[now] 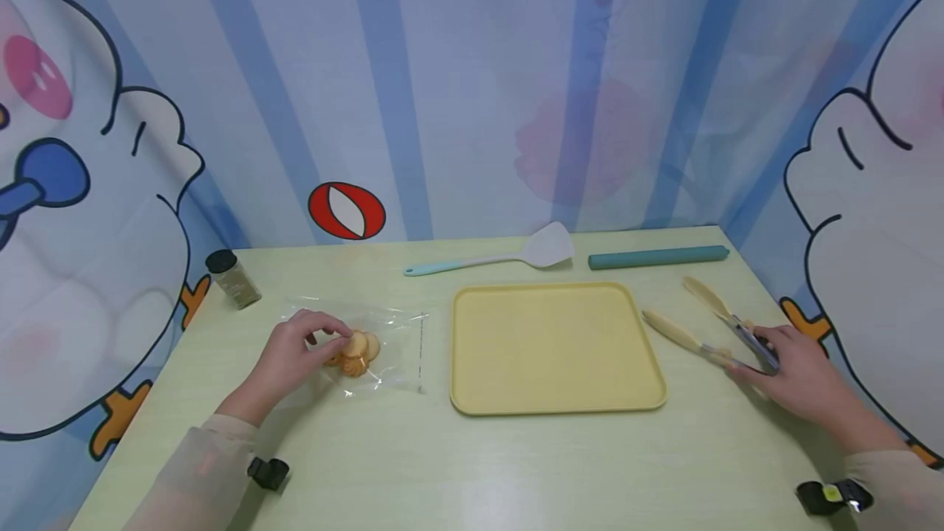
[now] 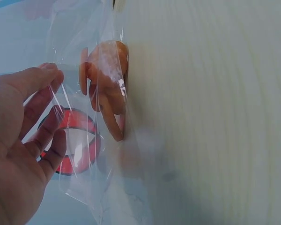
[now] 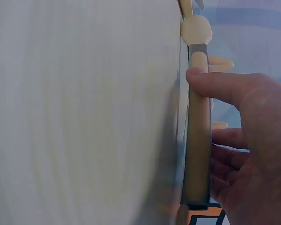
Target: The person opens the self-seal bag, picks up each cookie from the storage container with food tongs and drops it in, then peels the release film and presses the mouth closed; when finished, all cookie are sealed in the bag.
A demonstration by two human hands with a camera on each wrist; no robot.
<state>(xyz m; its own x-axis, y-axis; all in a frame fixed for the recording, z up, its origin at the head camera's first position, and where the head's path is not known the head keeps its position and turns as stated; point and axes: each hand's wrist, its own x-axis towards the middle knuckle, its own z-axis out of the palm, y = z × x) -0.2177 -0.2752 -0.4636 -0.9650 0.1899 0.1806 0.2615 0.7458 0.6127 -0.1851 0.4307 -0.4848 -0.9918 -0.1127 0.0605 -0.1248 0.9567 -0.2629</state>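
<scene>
A clear plastic bag (image 1: 401, 352) with several golden cookies (image 1: 356, 365) inside lies on the left part of the table. My left hand (image 1: 295, 355) pinches the upper film of this bag between thumb and fingertips, just above the cookies; the thin film (image 2: 77, 140) shows in the left wrist view. On the right, my right hand (image 1: 800, 371) grips a pair of food tongs (image 1: 674, 333) near the hinge end. Their cream-tipped arms are spread apart and point toward the tray. In the right wrist view, the thumb presses along one tong arm (image 3: 198, 140).
A pale yellow rectangular tray (image 1: 553, 351) lies mid-table. Behind it are a spatula (image 1: 547, 247) with a light blue handle and a teal rod (image 1: 656, 257). A black-capped seasoning jar (image 1: 236, 281) stands at the back left. A cartoon curtain (image 1: 479, 88) borders the table.
</scene>
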